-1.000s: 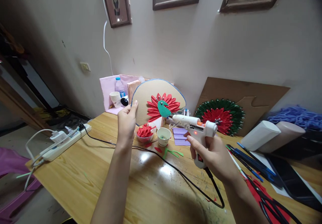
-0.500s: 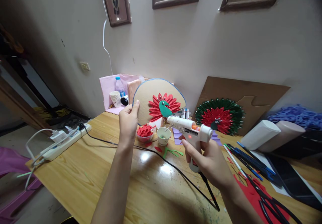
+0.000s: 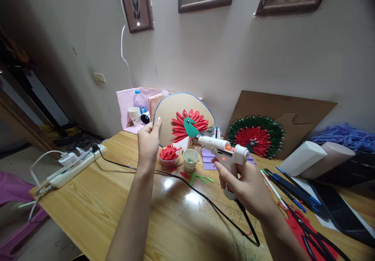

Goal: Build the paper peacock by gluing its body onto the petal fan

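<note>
My left hand grips the left edge of a rounded cardboard piece with a blue rim, holding it upright above the table. On its face sit red pleated petals fanned around a green bird shape. My right hand is wrapped around the handle of a white glue gun, whose small red light is on. The nozzle points left, close to the lower right of the petals; whether it touches them I cannot tell. Below stand a bowl of red paper pieces and a paper cup.
The glue gun's black cord runs across the table to a power strip. At right lie scissors, pens and a dark phone. A finished-looking green and red fan leans on cardboard by the wall. Green strips lie mid-table.
My right hand and the glue gun have shifted slightly right, away from the petals. The cardboard piece in my left hand has moved a little left.
</note>
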A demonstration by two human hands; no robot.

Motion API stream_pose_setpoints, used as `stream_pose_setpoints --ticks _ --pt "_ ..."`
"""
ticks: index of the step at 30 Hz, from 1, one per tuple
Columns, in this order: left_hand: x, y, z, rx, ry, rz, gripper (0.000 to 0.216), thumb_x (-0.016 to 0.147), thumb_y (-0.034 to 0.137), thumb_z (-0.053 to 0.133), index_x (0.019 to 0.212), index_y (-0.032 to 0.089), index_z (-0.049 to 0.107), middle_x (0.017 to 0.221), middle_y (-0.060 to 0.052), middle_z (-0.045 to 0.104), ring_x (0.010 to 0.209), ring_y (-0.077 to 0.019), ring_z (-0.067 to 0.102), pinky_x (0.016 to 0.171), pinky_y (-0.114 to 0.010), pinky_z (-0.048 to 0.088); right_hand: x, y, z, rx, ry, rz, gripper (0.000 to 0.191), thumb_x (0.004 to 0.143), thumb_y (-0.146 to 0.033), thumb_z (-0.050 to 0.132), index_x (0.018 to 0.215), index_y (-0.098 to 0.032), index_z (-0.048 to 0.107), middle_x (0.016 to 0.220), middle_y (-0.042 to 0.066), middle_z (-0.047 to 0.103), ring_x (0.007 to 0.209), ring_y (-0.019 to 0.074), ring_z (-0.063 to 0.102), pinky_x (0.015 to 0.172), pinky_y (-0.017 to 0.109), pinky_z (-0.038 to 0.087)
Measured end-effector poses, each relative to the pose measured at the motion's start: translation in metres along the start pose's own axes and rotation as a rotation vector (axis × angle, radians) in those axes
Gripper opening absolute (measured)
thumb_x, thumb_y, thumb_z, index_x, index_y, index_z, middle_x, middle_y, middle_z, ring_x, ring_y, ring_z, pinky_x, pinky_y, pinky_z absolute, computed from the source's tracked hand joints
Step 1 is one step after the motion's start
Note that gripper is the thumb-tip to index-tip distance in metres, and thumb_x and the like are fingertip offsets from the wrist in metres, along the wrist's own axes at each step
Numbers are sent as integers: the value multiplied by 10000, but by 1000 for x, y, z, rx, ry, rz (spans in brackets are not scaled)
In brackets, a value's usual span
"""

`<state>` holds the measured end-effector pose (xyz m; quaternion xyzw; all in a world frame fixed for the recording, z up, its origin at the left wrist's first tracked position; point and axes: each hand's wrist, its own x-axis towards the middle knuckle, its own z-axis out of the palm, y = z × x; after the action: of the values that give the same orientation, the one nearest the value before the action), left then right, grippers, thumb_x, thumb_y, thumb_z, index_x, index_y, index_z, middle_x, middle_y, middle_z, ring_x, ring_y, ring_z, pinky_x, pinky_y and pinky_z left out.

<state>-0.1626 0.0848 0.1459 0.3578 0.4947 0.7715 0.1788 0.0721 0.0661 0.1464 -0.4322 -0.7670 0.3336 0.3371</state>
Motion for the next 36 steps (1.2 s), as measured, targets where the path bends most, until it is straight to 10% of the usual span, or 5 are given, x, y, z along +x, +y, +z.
stream_pose_setpoints --ticks 26,36 --pt "2 1 -3 -25 -50 -66 307 688 454 677 683 146 683 663 -34 673 652 -149 595 621 -246 456 21 31 -38 -166 296 72 477 788 -522 535 469 -167 538 426 5 499 413 122 455 425 239 348" --pt "12 -20 -9 13 -254 -52 371 680 513 683 735 146 693 687 -36 674 641 -152 566 588 -233 452 29 58 -76 -180 470 201 466 782 -528 544 467 -185 570 495 40 601 529 175 543 577 288 412"
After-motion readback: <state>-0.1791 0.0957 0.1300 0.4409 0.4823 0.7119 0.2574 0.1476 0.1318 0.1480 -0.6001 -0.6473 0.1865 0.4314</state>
